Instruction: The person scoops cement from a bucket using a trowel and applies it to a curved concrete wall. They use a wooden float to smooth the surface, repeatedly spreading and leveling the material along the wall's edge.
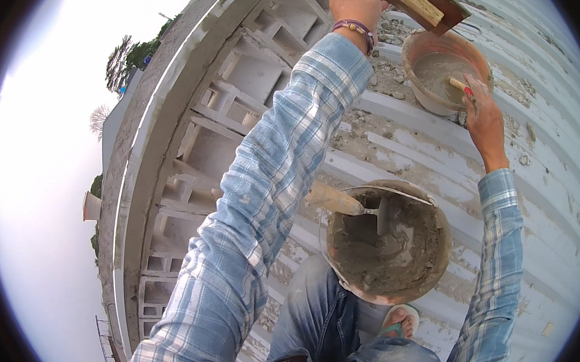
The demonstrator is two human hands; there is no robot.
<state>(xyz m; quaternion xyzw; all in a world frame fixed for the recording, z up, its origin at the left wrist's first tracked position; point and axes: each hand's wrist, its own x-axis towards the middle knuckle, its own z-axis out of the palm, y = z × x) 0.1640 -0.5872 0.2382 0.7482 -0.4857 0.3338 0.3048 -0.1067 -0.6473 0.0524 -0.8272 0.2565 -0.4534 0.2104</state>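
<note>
My left hand [357, 9], at the top edge, grips one end of a float [452, 13] with a brown plate and a pale wooden bar; its fingers are partly cut off by the frame. In my right hand [485, 113] is a wooden-handled tool [456, 84] with a red mark, its far end sunk in watery grey slurry. That slurry fills part of a reddish, cement-stained bucket [435, 110]. Nearer me stands a bucket [389, 294] of thick grey mortar, where a trowel [332, 198] rests with its wooden handle over the left rim.
A wall of hollow concrete blocks [253, 69] with a smooth ledge [153, 133] runs along my left. Underfoot is ribbed metal sheeting [524, 262], strewn with mortar crumbs and rubble [389, 84]. My sandalled foot [399, 322] is close to the mortar bucket.
</note>
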